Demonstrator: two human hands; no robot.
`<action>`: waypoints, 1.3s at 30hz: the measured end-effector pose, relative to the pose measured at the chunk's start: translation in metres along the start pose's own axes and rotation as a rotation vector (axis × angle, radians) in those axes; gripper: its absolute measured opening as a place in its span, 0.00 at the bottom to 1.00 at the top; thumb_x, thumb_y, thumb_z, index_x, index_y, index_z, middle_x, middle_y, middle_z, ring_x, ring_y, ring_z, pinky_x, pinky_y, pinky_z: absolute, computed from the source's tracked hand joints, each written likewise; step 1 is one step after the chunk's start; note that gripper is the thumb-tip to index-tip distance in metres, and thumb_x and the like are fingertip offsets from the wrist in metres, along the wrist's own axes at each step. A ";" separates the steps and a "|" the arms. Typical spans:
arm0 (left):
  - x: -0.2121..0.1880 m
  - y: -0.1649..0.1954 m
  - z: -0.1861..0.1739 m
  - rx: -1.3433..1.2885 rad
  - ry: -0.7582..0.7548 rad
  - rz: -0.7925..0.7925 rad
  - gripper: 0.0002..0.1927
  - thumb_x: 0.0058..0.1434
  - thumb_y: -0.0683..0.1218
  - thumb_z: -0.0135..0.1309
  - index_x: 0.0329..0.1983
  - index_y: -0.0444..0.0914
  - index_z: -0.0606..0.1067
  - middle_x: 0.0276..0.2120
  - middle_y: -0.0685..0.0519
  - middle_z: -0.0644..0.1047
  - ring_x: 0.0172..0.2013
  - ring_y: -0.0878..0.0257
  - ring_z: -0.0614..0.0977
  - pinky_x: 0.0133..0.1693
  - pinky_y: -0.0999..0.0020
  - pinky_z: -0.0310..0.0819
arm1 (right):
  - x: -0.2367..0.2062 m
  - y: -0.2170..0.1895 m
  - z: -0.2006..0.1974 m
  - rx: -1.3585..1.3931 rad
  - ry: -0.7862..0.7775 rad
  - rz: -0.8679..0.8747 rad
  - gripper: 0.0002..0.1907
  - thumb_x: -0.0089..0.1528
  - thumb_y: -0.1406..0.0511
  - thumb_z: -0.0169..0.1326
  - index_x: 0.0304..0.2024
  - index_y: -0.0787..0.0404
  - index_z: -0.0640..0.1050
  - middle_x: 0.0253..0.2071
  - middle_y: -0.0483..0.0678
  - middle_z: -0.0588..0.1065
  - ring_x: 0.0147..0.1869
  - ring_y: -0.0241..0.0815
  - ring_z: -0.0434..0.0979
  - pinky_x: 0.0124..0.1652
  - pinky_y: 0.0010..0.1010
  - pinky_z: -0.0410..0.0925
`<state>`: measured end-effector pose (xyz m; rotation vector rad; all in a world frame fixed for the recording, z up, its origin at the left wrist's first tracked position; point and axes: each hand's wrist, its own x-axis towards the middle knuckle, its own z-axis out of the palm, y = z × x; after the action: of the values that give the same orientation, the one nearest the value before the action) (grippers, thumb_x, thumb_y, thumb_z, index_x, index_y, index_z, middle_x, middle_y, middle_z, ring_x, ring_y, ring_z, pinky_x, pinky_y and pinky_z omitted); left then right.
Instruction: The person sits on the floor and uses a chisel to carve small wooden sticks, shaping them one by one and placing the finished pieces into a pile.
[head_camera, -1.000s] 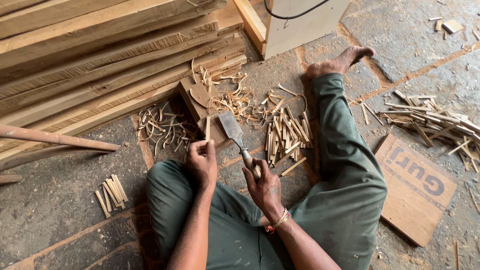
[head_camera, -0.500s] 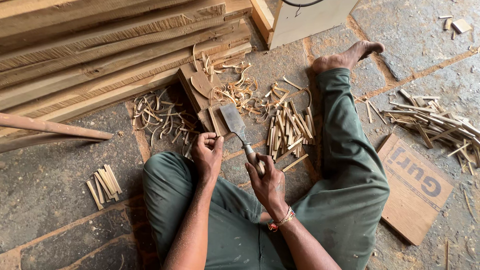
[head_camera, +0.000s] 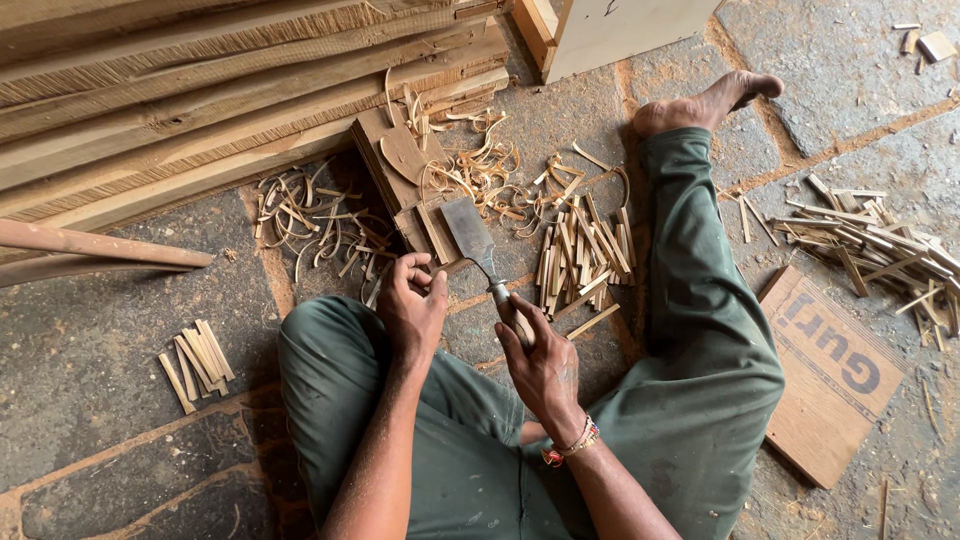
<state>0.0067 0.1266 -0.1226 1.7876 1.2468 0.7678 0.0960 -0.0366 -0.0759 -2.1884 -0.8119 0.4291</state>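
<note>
Sitting on the stone floor (head_camera: 120, 350) in the head view, you have your right hand (head_camera: 540, 365) wrapped tight around the handle of a broad chisel (head_camera: 478, 250), its flat blade pointing up toward the frame's centre and resting against a small wooden block (head_camera: 395, 175). Your left hand (head_camera: 412, 305), just left of the chisel, has its fingers curled closed around a thin wood strip (head_camera: 435, 232) standing at the block's lower edge. Curled shavings (head_camera: 310, 215) lie left of the block, a heap of cut sticks (head_camera: 585, 250) just right of the blade. Long planks (head_camera: 200, 100) fill the upper left; a cardboard piece (head_camera: 825, 375) lies at lower right.
</note>
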 end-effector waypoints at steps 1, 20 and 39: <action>-0.003 0.004 0.000 -0.019 0.015 0.012 0.13 0.59 0.47 0.61 0.45 0.38 0.77 0.29 0.52 0.78 0.29 0.60 0.80 0.34 0.61 0.77 | 0.000 -0.003 -0.003 -0.020 -0.022 0.062 0.23 0.63 0.58 0.60 0.61 0.52 0.77 0.20 0.52 0.80 0.18 0.40 0.77 0.21 0.36 0.64; -0.027 0.021 0.025 -0.156 -0.427 1.029 0.34 0.73 0.66 0.47 0.17 0.40 0.71 0.16 0.51 0.71 0.24 0.56 0.75 0.42 0.56 0.73 | -0.080 -0.040 -0.048 -0.129 0.080 -0.145 0.19 0.57 0.67 0.64 0.51 0.58 0.82 0.27 0.51 0.80 0.20 0.39 0.75 0.23 0.29 0.68; -0.013 0.030 0.019 -0.100 -0.581 0.900 0.29 0.66 0.67 0.52 0.33 0.37 0.82 0.31 0.46 0.83 0.37 0.52 0.84 0.62 0.46 0.71 | -0.075 -0.042 -0.039 -0.198 0.020 -0.051 0.12 0.60 0.67 0.62 0.47 0.58 0.83 0.33 0.54 0.83 0.24 0.39 0.84 0.23 0.29 0.72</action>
<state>0.0316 0.1035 -0.1057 2.2514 -0.0138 0.6657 0.0429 -0.0858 -0.0154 -2.3434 -0.9309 0.3130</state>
